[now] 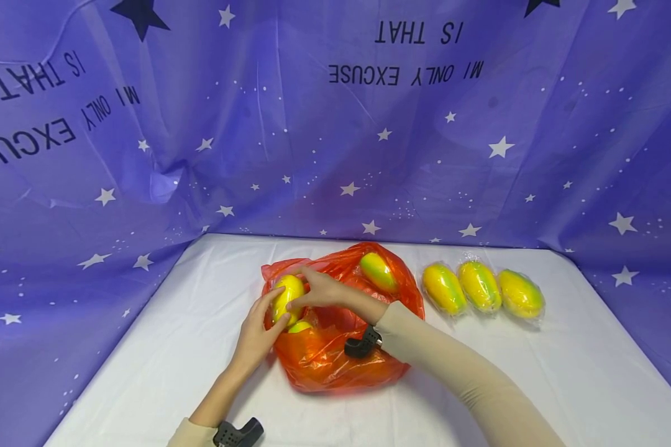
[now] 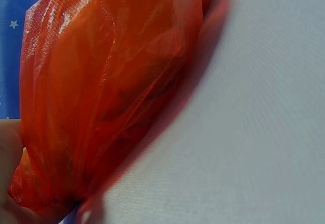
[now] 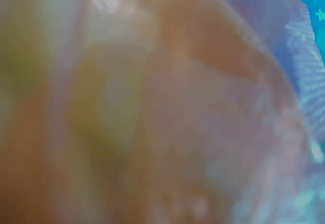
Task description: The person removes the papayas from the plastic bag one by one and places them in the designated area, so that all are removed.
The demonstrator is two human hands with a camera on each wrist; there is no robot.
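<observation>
A yellow-green mango (image 1: 288,297) sits at the left side of an open red plastic bag (image 1: 335,366). My left hand (image 1: 256,330) grips it from the left, thumb low and fingers at its upper side. From across the bag, my right hand (image 1: 321,290) holds the same mango between thumb and fingers. Just below it, part of another mango (image 1: 300,326) shows inside the bag, and a third mango (image 1: 378,272) lies at the bag's far right. In the left wrist view, the thin red bag (image 2: 117,71) bulges beside my left hand (image 2: 10,153). The right wrist view is blurred by close plastic.
To the right of the bag, three mangoes in clear wrap lie in a row: a left one (image 1: 444,289), a middle one (image 1: 479,286) and a right one (image 1: 521,294). A white cloth (image 1: 581,372) covers the table. Purple starry fabric (image 1: 335,155) hangs behind and at both sides.
</observation>
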